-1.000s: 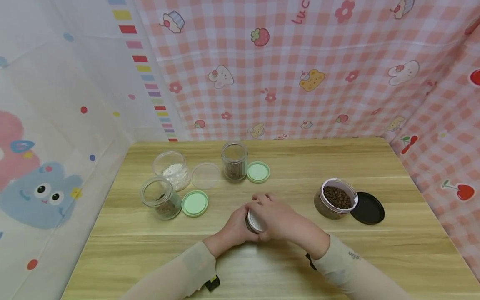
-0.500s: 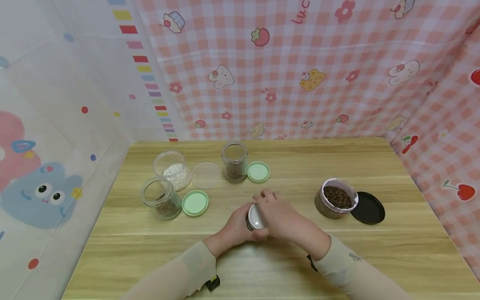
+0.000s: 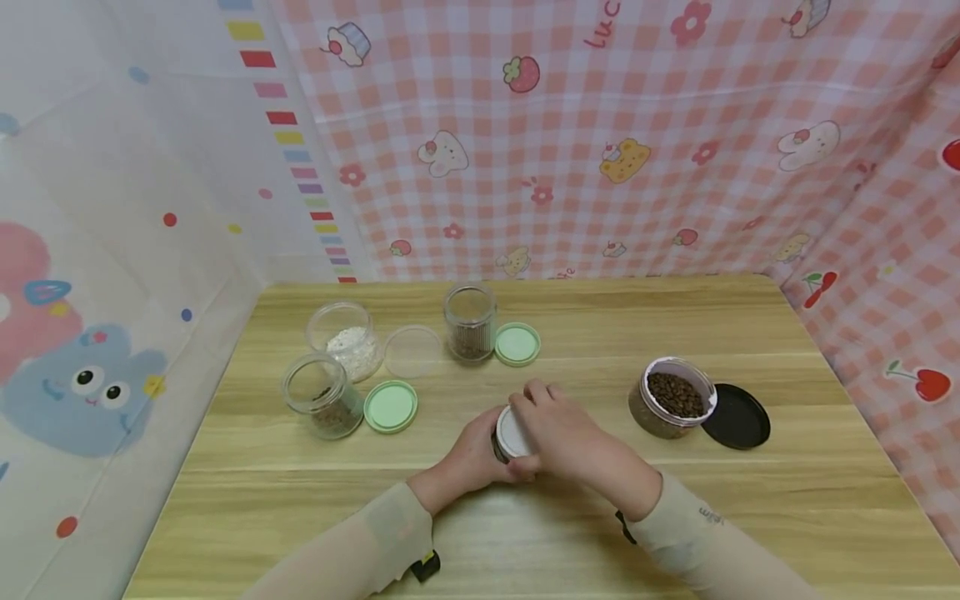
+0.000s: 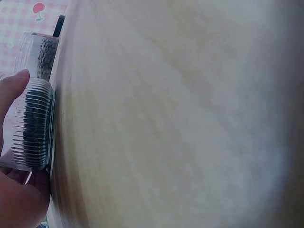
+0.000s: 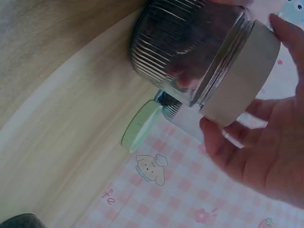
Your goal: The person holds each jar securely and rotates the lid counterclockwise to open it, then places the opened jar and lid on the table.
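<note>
A clear ribbed glass jar (image 5: 164,45) with dark contents stands on the table between both hands. On top of it sits a pale, whitish lid (image 3: 512,435). My left hand (image 3: 468,457) grips the jar from the left, its thumb on the near side. Curled over the lid's rim from the right is my right hand (image 3: 568,437); in the right wrist view its thumb and fingers hold the lid's edge. The lid appears seated on the jar's neck. In the left wrist view the jar's ribbed side shows, with dark matter inside.
At left stand a jar (image 3: 330,417) with dark bits and a tub (image 3: 348,350) of white grains. A ribbed jar (image 3: 471,333) stands behind. Green lids (image 3: 390,407) and a clear lid (image 3: 413,352) lie nearby. Rightward are a tub of brown beans (image 3: 671,404) and a black lid (image 3: 737,417).
My right hand has turned and shifted slightly right over the lid, so more of the lid's top shows than a second ago. The left hand keeps its hold on the jar.
</note>
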Tool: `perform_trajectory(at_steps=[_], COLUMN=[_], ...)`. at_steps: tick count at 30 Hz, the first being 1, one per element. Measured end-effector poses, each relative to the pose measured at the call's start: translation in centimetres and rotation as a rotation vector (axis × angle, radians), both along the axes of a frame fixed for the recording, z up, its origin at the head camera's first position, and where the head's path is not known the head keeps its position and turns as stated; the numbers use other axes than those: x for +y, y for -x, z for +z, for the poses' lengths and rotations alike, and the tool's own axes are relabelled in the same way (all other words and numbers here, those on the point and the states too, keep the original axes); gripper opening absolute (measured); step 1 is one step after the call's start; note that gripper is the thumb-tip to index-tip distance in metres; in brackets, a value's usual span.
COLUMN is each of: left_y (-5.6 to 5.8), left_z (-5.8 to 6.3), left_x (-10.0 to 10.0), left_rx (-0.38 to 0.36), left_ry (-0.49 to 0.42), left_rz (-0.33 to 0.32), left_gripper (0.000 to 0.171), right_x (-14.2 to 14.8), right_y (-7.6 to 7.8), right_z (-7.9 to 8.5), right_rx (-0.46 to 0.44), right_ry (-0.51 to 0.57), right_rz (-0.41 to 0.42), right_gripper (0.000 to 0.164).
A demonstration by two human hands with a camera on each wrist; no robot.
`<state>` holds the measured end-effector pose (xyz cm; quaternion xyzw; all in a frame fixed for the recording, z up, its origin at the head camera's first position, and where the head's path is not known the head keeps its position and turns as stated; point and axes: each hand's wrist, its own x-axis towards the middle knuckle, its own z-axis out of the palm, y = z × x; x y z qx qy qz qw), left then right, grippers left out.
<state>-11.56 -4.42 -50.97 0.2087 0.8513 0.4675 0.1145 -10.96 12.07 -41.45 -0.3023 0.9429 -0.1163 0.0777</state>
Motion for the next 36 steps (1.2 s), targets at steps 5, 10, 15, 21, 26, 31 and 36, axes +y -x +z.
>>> perform_trajectory(at_steps=[5, 10, 15, 21, 26, 31, 36], left_y=[-0.03, 0.12, 0.09, 0.05, 0.11, 0.1, 0.13], left_z=[-0.12, -0.33, -0.34, -0.2, -0.25, -0.36, -0.25], left_x=[0.04, 0.03, 0.07, 0.06, 0.05, 0.08, 0.1], left_rx=[0.008, 0.009, 0.003, 0.003, -0.014, -0.013, -0.009], left_ry=[0.016, 0.003, 0.003, 0.0, -0.005, -0.001, -0.003], left_rz=[-0.002, 0.004, 0.003, 0.002, 0.003, -0.004, 0.001], left_gripper=[0.095, 0.091, 0.093, 0.092, 0.092, 0.093, 0.092], right_x=[0.01, 0.07, 0.04, 0.07, 0.16, 0.35, 0.19], right_y=[0.05, -0.01, 0.23, 0.17, 0.26, 0.3, 0.06], right_z=[-0.07, -0.12, -0.31, -0.43, -0.42, -0.19, -0.2], right_rx=[-0.003, -0.023, -0.003, -0.025, -0.012, -0.018, -0.005], right_ry=[0.007, 0.024, 0.001, -0.002, -0.006, 0.015, -0.01], right_rz=[0.092, -0.001, 0.085, 0.031, 0.016, 0.097, -0.012], right_gripper=[0.081, 0.087, 0.077, 0.086, 0.08, 0.079, 0.079])
